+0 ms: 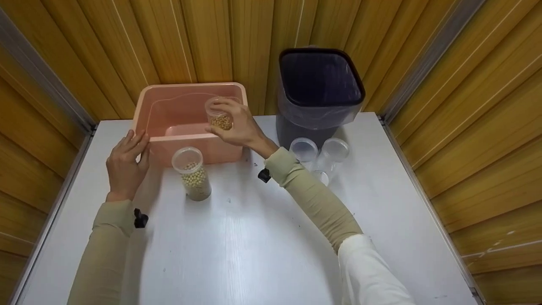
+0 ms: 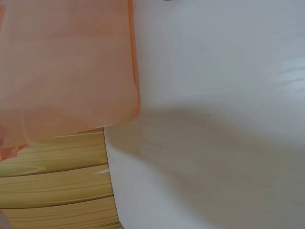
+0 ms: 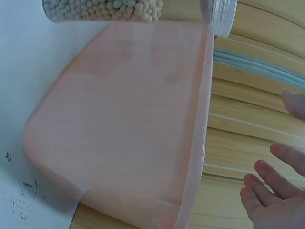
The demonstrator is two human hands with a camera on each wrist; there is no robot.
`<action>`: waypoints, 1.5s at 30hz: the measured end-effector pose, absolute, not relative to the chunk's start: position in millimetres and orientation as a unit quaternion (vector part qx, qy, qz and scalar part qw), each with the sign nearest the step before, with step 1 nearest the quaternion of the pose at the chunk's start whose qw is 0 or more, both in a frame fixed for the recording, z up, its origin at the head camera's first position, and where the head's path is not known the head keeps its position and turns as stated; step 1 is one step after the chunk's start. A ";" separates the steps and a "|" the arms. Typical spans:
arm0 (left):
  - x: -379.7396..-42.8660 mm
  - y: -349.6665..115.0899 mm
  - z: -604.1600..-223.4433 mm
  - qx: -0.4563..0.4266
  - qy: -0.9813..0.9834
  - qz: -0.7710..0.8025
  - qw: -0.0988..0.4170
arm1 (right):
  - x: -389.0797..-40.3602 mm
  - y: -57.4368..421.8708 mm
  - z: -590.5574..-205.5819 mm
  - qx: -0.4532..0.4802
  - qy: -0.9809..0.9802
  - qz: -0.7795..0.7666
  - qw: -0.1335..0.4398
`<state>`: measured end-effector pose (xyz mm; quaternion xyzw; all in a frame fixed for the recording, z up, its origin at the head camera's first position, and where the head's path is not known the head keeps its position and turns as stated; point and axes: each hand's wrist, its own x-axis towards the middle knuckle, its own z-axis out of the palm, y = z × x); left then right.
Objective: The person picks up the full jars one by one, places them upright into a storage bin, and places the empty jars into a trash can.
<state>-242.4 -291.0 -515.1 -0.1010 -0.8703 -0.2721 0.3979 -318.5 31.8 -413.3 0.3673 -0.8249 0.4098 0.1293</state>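
Note:
A pink plastic bin (image 1: 190, 150) stands at the back left. At its front-left corner my left hand (image 1: 125, 165) rests with extended fingers near the rim. Over the bin's right part, my right hand (image 1: 237, 125) is around a clear jar of golden kernels (image 1: 221, 123); its palm side hides part of the jar. In the right wrist view, the right hand (image 3: 274, 191) shows thumb and fingers apart with nothing visible between them, and the bin wall (image 3: 119, 109) fills the middle. Before the bin stands a clear jar of pale round beans (image 1: 194, 180).
Right of the bin stands a dark waste bin (image 1: 296, 127) lined with a clear bag. Several clear jars (image 1: 334, 152) are grouped before it. All stand on a white table (image 1: 237, 245) enclosed by wood-patterned walls (image 1: 254, 51). Small dark specks mark the tabletop.

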 end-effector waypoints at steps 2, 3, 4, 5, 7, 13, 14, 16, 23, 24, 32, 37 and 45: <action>-241.0 -291.6 -515.8 -0.099 -0.868 -0.277 0.400 | -312.8 29.5 -416.8 0.371 -0.821 0.415 0.126; -240.7 -291.9 -516.2 -0.098 -0.869 -0.276 0.399 | -310.1 28.4 -419.1 0.371 -0.820 0.417 0.123; -240.6 -292.1 -516.4 -0.098 -0.870 -0.274 0.398 | -307.3 27.6 -421.0 0.372 -0.820 0.419 0.119; -240.9 -292.2 -516.6 -0.097 -0.870 -0.275 0.397 | -304.4 26.9 -423.0 0.371 -0.821 0.420 0.114; -242.0 -292.2 -516.8 -0.095 -0.872 -0.274 0.394 | -298.1 25.7 -426.1 0.371 -0.822 0.419 0.104; -246.0 -292.0 -518.6 -0.091 -0.870 -0.282 0.395 | -280.7 20.3 -436.0 0.386 -0.826 0.400 0.094; -246.0 -292.1 -519.2 -0.090 -0.868 -0.286 0.397 | -278.0 19.0 -437.9 0.389 -0.826 0.397 0.093; -245.8 -291.7 -520.5 -0.089 -0.865 -0.288 0.401 | -273.2 16.6 -442.2 0.397 -0.825 0.393 0.090; -245.9 -290.0 -522.6 -0.088 -0.856 -0.302 0.410 | -260.4 9.5 -454.6 0.410 -0.815 0.402 0.074; -245.9 -290.0 -522.7 -0.087 -0.855 -0.302 0.413 | -259.4 8.0 -456.5 0.411 -0.813 0.405 0.071; -247.7 -284.5 -521.9 -0.090 -0.855 -0.294 0.418 | -253.7 2.4 -470.9 0.425 -0.808 0.404 0.054; -250.8 -281.2 -521.2 -0.091 -0.859 -0.298 0.406 | -252.4 0.9 -477.4 0.423 -0.806 0.410 0.059; -246.9 -287.8 -522.0 -0.084 -0.855 -0.299 0.416 | -250.8 -9.4 -482.6 0.432 -0.790 0.433 0.053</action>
